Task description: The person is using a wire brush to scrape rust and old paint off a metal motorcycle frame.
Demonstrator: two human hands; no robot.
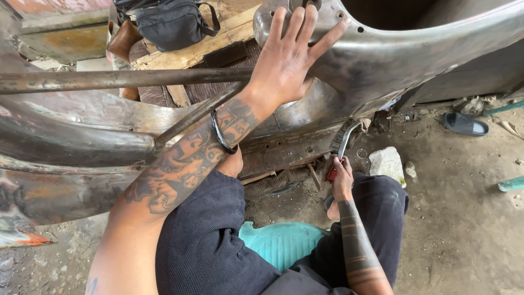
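Note:
My left hand (286, 57) lies flat with fingers spread on the bare metal body panel (393, 54) of a scooter-like frame, near its upper curved edge. A black band sits on that wrist. My right hand (341, 177) is closed on the red handle of a wire brush (345, 139). Its bent metal shaft rises to dark bristles that touch the underside of the panel. I sit low with my knees in dark trousers on either side of a teal stool (281, 243).
A rusty tube (109, 80) crosses at the left. A black bag (169, 22) rests on a wooden plank. A pale stone (387, 164), a dark sandal (464, 124) and debris lie on the dirt floor at the right.

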